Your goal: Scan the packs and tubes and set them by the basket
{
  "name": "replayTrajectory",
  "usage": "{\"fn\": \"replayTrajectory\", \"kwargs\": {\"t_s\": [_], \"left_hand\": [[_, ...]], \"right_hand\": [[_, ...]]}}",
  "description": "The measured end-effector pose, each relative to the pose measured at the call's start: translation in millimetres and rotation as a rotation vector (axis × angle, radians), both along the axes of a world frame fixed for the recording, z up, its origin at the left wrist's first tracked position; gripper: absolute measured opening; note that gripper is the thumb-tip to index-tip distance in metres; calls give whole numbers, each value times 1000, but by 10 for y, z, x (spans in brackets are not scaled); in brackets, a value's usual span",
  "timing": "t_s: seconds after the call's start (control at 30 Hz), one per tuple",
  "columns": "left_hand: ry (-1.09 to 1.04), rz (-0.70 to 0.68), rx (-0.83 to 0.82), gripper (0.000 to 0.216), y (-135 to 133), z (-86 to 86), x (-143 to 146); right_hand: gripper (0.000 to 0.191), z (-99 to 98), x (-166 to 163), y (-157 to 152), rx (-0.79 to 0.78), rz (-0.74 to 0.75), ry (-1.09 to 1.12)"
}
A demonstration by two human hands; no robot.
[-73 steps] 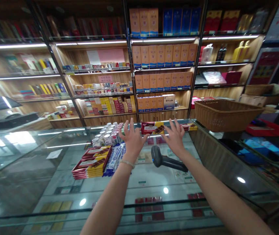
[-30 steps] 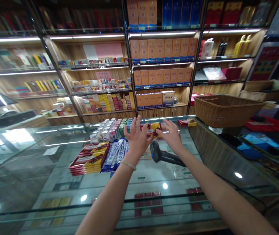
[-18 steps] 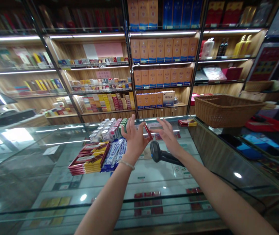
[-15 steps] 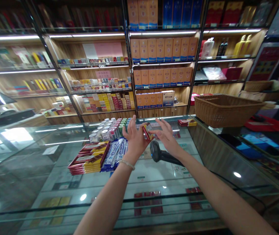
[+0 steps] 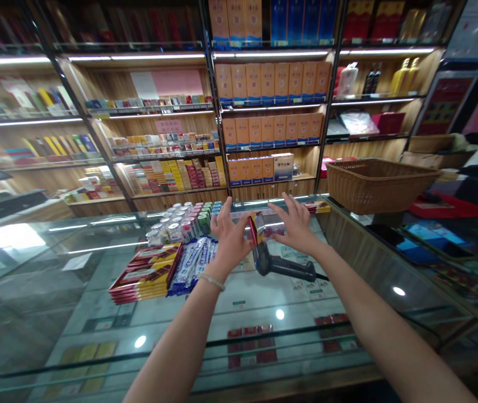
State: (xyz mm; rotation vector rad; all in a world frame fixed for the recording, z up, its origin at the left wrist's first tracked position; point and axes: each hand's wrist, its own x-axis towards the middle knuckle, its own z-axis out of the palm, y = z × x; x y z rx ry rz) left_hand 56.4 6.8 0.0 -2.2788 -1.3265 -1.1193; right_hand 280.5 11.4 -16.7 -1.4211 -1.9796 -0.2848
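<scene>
Pinches one red-and-yellow packet (image 5: 253, 230) between thumb and fingers of the left hand (image 5: 233, 242), tilted up on edge over the far half of the glass counter (image 5: 222, 313), with the narrow red side to the left and part of a broad face to the right. Spreads the right hand (image 5: 296, 228) just to the right, thumb and fingers apart, grasping nothing and apparently clear of the packet. Comes very close in view to the head of a black scanner (image 5: 287, 267) lying on the near side; cannot tell whether touching or merely in line. Judging by the slim shape and shiny wrapper, probably weighs little and feels fairly stiff, yet likely brittle inside, apt to crack under a hard squeeze or a bend across the middle. Expect a slick film, prone to slide or swivel in a one-ended pinch. Best held lightly by the long thin edges, or flat across both broad faces, with even pressure and a second point of support near the opposite end. Note, to the left, a stack of similar packets (image 5: 149, 271) beside blue-and-white packs (image 5: 192, 263), with small cans (image 5: 184, 221) on the far side; also, far right, a few red-and-yellow packs (image 5: 318, 207) near a wicker basket (image 5: 379, 187).
</scene>
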Motion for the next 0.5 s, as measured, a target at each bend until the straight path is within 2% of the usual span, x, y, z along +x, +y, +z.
{"fn": "replayTrajectory", "kwargs": {"t_s": [0.1, 0.37, 0.5], "left_hand": [[22, -26, -9, 64, -8, -6, 16], [51, -55, -14, 70, 26, -32, 9], [17, -24, -38, 86, 109, -69, -17]], "right_hand": [[84, -38, -42, -3, 12, 28, -40], [66, 4, -54, -45, 54, 38, -38], [61, 59, -49, -74, 104, -3, -45]]}}
